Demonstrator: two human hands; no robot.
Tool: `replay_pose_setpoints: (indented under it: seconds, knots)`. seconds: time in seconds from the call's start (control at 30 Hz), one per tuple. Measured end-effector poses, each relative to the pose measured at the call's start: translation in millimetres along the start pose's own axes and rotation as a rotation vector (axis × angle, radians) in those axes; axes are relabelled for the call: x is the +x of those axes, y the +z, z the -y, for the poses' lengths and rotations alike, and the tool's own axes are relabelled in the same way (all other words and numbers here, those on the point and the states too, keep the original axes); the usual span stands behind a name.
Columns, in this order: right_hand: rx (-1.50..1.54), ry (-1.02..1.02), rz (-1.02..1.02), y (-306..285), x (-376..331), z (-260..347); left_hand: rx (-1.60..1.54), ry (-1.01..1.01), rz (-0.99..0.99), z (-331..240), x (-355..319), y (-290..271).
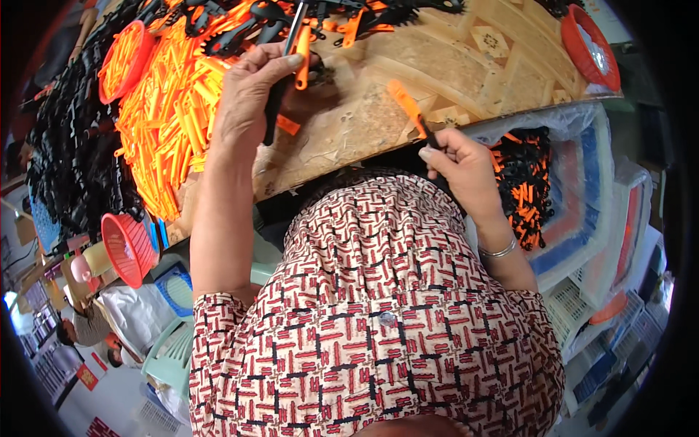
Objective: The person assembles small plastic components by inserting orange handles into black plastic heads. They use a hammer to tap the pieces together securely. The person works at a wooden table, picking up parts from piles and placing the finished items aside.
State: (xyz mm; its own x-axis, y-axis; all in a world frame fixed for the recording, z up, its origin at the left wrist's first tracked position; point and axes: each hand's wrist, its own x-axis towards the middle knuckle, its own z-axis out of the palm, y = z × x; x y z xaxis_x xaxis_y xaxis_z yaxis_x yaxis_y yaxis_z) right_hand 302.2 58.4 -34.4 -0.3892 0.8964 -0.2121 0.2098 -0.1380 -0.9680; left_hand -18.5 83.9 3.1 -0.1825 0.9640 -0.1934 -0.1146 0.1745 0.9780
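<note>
Head-worn fisheye, steeply downward, close over worktable [466,65]

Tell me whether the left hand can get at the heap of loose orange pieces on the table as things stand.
Probably yes. The left hand sits right at the edge of the orange heap with nothing between them, but its grip is already full with a black and orange piece, so it would likely have to set that down first.

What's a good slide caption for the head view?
Left hand and right hand each hold an orange-and-black utensil above the wooden table.
</note>
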Motion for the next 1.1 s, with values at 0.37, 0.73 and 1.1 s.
replay_pose_setpoints:
  seconds: [0.37, 0.73, 1.1]
  knots:
    - [0.640, 0.012, 0.252, 44, 75, 55, -0.370, -0.118, 0.071, 6, -33, 47]
    - [-0.228, -0.477, -0.276, -7, 84, 61, -0.078, -0.011, 0.136, -17, -49, 36]
    - [0.084, 0.230, 0.294, 6, 5, -5, 0.636, -0.009, 0.516, -20, -41, 34]
